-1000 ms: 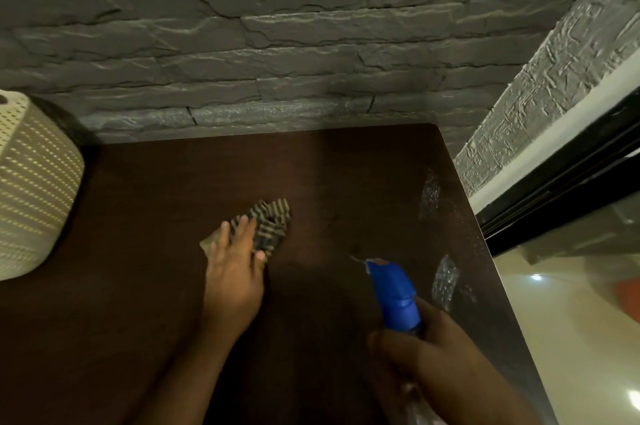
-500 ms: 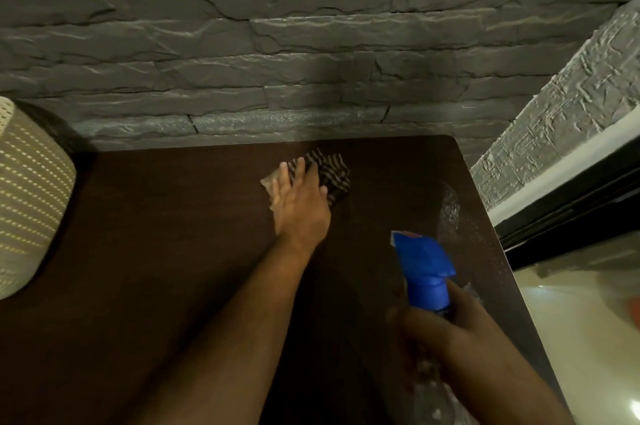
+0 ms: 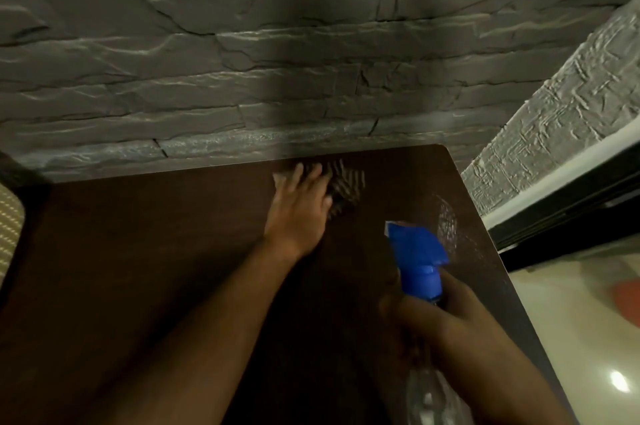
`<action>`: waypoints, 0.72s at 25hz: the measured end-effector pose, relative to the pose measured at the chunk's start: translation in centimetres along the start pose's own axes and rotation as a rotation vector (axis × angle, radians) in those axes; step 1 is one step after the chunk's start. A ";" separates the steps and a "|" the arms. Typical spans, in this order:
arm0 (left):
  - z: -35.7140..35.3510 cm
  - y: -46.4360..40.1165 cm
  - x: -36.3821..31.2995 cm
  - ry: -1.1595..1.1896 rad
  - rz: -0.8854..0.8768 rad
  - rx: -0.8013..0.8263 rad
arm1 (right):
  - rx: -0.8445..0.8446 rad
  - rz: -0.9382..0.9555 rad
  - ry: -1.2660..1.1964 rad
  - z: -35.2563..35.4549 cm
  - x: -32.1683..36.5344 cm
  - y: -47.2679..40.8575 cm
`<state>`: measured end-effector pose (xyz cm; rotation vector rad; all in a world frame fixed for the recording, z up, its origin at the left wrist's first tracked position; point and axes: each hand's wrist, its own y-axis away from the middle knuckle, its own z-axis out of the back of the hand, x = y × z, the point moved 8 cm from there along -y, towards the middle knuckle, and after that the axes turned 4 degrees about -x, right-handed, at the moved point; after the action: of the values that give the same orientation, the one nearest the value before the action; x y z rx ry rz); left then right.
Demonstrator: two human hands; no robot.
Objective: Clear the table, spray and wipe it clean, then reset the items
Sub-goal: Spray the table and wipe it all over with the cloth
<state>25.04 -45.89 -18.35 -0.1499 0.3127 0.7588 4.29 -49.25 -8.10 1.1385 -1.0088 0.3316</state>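
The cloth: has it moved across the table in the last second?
Yes. The cloth, under the left hand, has slid from mid-table to the table's far edge by the stone wall.

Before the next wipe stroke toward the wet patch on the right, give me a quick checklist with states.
1. Left hand flat on striped cloth: ok.
2. Right hand grip on spray bottle: ok.
3. Wet patch unwiped, right of the cloth: not ok.
4. Table between cloth and patch free of items: ok.
5. Cloth against the back wall: cannot tell.
6. Woven basket off the table: cannot tell.
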 end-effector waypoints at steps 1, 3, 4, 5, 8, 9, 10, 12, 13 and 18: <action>-0.1 -2.1 0.6 0.009 0.057 0.000 | -0.029 0.007 -0.011 0.2 0.0 -0.2; -0.5 -2.3 -0.7 0.053 0.094 -0.027 | -0.050 0.004 -0.026 0.4 0.0 -0.1; -0.8 -0.2 -2.5 0.063 0.022 -0.028 | -0.049 -0.008 -0.033 0.3 0.0 0.1; -0.7 2.7 -4.8 0.074 -0.087 -0.011 | -0.038 -0.021 -0.042 0.2 0.0 0.4; -1.5 13.0 -8.6 0.112 -0.346 0.223 | 0.003 -0.054 -0.067 0.4 -0.2 1.2; -1.0 13.9 -8.0 0.043 -0.365 0.221 | 0.005 -0.070 -0.081 0.6 -0.4 1.3; -0.2 13.2 -6.7 -0.002 -0.338 0.177 | 0.004 -0.086 -0.091 0.8 -0.7 1.5; -0.3 9.0 -4.0 0.018 -0.202 0.098 | -0.016 -0.084 -0.073 1.0 -1.1 1.9; -0.3 5.8 -2.9 0.028 -0.154 0.062 | -0.041 -0.076 -0.060 1.2 -1.3 2.0; -1.3 -1.5 -2.0 0.042 0.075 -0.017 | -0.093 -0.067 -0.084 1.4 -2.0 3.3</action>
<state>24.43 -48.53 -18.86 -0.1711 0.3538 0.8331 0.28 -48.51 -7.61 1.1070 -1.0471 0.1828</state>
